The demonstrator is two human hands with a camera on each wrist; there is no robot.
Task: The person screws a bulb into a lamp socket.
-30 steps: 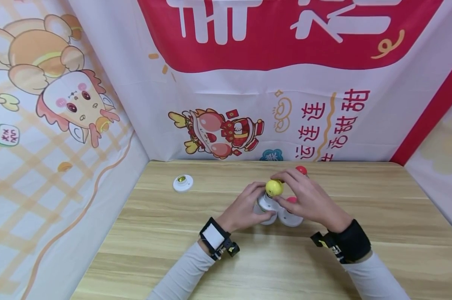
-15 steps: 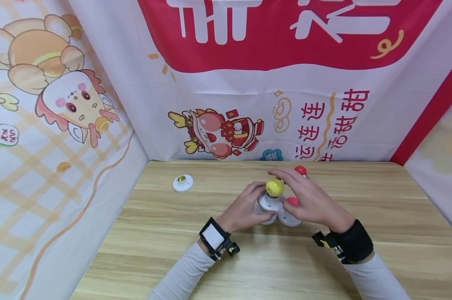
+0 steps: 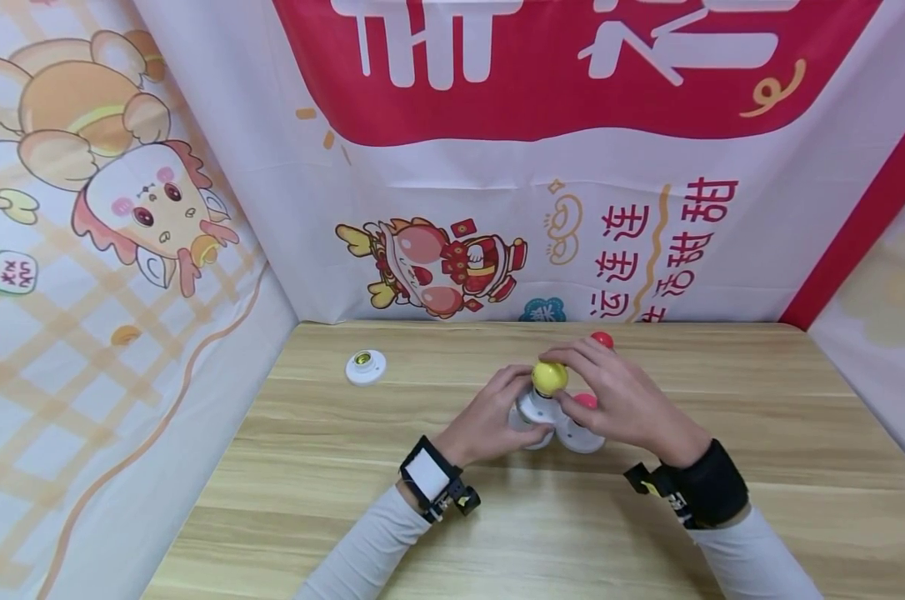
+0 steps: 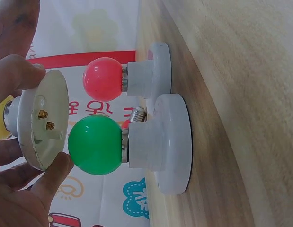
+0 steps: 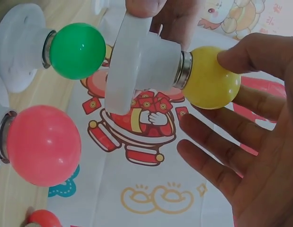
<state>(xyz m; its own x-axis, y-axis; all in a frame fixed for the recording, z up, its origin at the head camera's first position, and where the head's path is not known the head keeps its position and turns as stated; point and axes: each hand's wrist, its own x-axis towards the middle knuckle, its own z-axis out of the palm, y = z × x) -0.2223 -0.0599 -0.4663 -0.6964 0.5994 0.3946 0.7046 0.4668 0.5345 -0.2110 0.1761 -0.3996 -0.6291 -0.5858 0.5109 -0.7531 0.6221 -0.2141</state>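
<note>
My left hand grips a white lamp holder by the rim of its round base, raised off the table. A yellow bulb sits in that holder's socket, its metal collar partly showing. Thumb and fingers of my right hand pinch the yellow bulb. Just under the lifted base, a green bulb stands in a second holder on the table. Beside it a pinkish-red bulb stands in a third holder. In the head view the green bulb is hidden.
A holder with no bulb lies at the table's back left. Behind my right hand lies a loose red bulb, partly covered. Printed cloth hangs along the back edge of the wooden table.
Half a second ago my right thumb and fingers had spread away from the yellow bulb; now they pinch it again. My left hand stays on the holder in about the same place.
</note>
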